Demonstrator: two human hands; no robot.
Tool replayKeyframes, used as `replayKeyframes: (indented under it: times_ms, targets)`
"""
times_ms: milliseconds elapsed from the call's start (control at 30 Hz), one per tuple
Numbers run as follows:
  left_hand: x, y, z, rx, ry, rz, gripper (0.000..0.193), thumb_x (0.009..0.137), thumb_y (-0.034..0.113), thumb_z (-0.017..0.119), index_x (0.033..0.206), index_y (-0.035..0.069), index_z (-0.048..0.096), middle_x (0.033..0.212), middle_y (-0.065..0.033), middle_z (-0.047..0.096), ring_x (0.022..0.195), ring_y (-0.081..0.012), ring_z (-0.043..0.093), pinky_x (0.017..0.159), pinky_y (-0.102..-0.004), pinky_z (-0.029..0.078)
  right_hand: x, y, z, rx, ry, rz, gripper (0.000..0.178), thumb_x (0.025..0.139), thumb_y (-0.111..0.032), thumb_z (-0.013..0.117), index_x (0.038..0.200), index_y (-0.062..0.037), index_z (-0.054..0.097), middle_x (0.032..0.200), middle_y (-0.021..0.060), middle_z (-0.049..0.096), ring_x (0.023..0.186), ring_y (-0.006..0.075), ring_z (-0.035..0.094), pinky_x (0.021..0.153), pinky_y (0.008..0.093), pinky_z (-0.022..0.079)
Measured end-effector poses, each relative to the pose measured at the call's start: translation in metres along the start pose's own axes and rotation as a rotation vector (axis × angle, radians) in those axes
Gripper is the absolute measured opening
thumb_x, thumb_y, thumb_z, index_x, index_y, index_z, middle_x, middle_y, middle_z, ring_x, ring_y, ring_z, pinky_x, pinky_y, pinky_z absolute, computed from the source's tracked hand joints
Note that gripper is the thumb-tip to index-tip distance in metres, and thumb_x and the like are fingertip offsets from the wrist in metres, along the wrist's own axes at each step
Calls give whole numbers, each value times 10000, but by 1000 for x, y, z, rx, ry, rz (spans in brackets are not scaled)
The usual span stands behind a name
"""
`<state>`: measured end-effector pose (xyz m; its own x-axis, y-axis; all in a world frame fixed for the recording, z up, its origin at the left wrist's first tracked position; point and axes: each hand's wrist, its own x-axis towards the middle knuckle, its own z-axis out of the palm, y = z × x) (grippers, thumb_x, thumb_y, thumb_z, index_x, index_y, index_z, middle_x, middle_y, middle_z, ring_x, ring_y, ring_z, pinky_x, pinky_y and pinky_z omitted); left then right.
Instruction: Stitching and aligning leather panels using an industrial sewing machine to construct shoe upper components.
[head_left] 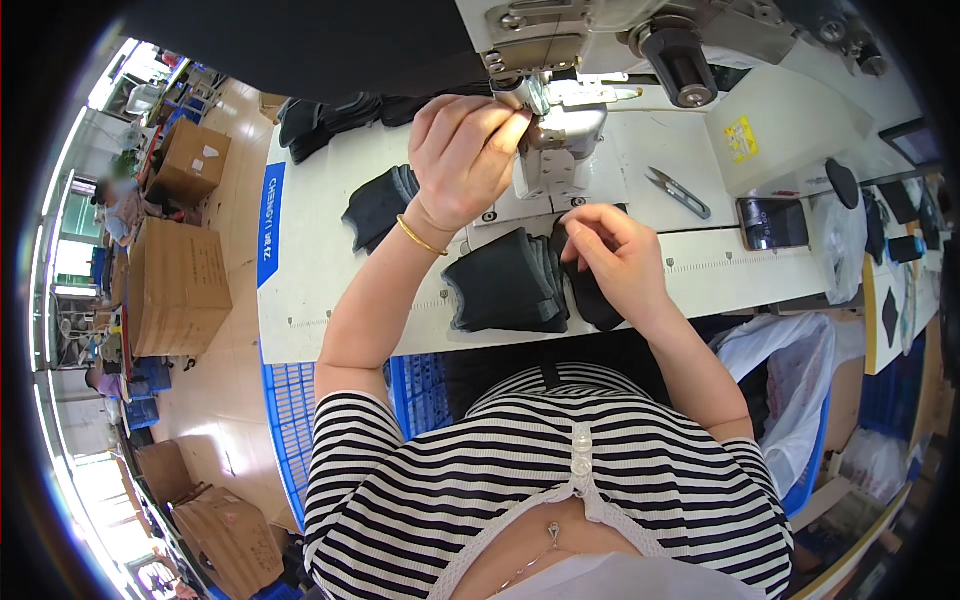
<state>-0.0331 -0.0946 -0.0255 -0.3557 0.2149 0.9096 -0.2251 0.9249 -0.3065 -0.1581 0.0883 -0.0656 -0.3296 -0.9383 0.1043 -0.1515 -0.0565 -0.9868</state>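
Observation:
My left hand, with a bangle at the wrist, is raised to the needle area of a sewing machine. Its thumb and fingertips are pinched together beside the metal parts there; whatever they hold is hidden. Lower and to the right, my right hand has its fingers curled at the top of a dark fabric piece, gripping its edge. Just left of that lies a stack of dark cut fabric pieces. Another dark stack sits behind my left forearm.
More dark pieces lie at the table's far left. Thread snips and a phone rest on the white table at right. Blue crates stand below, with white plastic at right. Cardboard boxes line the left floor.

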Motion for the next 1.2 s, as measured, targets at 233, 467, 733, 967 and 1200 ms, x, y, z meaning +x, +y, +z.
replayKeyframes:
  times_ms: [233,467,733,967,1200]
  targets:
    - [-13,14,3,-96,-121,-512,336,653,-60,694,977,-3,627,989,-119,585,939,-336,568,801,-380,468,-16,37,-32,-876,334,-300,534,746,-269,804,1140,36,614,1027,141,566,984,327,543,861,417,440]
    - [-51,-26,-25,77,-246,-441,464,607,-62,621,1059,34,666,1010,-61,603,915,-271,560,816,-397,447,-23,60,-27,-875,274,-264,559,774,-268,787,1181,59,588,1055,164,550,991,331,537,851,420,436]
    - [-115,-30,-125,147,-832,-532,490,701,23,647,1190,7,621,1121,-102,599,1072,-290,537,920,-398,428,-15,56,-35,-713,215,-114,490,796,-248,772,1170,17,597,979,154,573,927,330,563,814,409,448]
    - [-76,74,-71,-232,-727,-825,345,832,191,732,1091,-17,642,1025,-155,600,970,-323,578,855,-380,472,-18,63,-29,-784,367,-308,360,809,-172,750,1109,-22,621,1010,112,603,918,301,581,809,401,443]
    - [-87,97,-59,-316,-547,-979,230,791,55,742,991,-14,654,943,-133,604,872,-303,591,790,-352,482,-25,67,-28,-906,471,-410,257,812,-67,714,1054,-43,631,1126,103,568,987,288,554,817,404,430]
